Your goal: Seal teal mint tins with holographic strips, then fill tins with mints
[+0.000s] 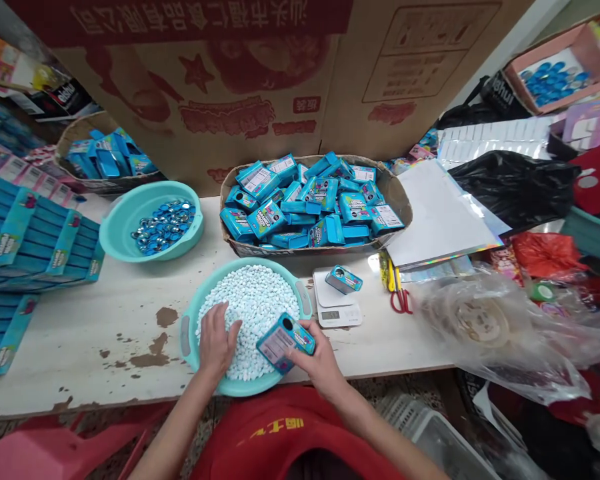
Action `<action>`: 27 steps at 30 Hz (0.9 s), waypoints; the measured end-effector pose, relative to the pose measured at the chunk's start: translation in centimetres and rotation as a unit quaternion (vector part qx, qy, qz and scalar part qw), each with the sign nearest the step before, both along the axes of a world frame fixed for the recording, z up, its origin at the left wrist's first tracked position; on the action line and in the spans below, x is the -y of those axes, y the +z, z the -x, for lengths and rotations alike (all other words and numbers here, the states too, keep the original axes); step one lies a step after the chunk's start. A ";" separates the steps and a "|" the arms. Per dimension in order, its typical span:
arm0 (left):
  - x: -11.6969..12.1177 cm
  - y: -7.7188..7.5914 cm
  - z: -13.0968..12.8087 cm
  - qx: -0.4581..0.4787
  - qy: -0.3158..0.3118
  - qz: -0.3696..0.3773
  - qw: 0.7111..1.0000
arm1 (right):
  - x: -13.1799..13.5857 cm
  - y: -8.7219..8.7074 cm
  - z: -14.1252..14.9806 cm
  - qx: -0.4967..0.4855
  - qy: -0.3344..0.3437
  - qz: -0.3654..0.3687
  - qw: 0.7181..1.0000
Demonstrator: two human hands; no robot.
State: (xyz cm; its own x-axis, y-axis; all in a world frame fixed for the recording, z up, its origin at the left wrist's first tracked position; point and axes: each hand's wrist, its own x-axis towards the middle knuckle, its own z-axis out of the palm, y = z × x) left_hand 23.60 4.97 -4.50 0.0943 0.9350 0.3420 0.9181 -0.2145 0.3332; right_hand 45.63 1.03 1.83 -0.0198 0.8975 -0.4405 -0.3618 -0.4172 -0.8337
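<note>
1. The right hand (317,357) held a small blue box (280,347), with the thumb on its front and the fingers behind it.
2. That box leaned over the right side of the green bowl (250,388). It had a dark round hole near its top.
3. Lots of little white sweets (250,290) filled the bowl.
4. The left hand (217,340) lay on the sweets at the left side. Its thumb stuck out away from the fingers. I could not tell if it had any sweets under it.
5. Just right of the bowl, another blue box (344,280) lay on a white scale (347,315).
6. Red-handled scissors (401,300) lay to the right of the scale.
7. Behind the bowl, a cardboard tray (403,197) held a big pile of blue boxes (320,193).
8. Farther left, a second green bowl (115,230) held shiny blue bits (167,227).
</note>
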 end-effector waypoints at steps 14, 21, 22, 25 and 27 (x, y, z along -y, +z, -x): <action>-2.9 -0.9 -4.5 0.146 0.115 0.246 0.951 | 0.8 0.1 -0.5 0.231 0.007 -0.079 0.970; -3.2 3.6 -4.5 0.637 0.172 0.287 0.694 | -0.3 0.4 0.5 0.333 0.031 -0.132 0.933; -3.2 4.9 -4.8 0.679 0.165 0.290 0.654 | -0.5 0.4 0.9 0.359 0.038 -0.159 0.919; -3.3 8.2 -5.6 0.749 0.115 0.263 0.597 | -1.2 0.5 2.3 0.411 0.066 -0.237 0.878; -3.4 9.5 -5.9 0.767 0.103 0.236 0.588 | -1.7 0.4 3.3 0.426 0.083 -0.265 0.861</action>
State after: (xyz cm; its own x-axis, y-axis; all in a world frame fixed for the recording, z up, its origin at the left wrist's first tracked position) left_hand 29.53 8.37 5.00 -0.1192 0.8973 -0.4250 -0.5488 0.2972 0.7813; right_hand 42.36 2.75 2.27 -0.0393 0.9928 0.1129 0.5040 0.1173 -0.8557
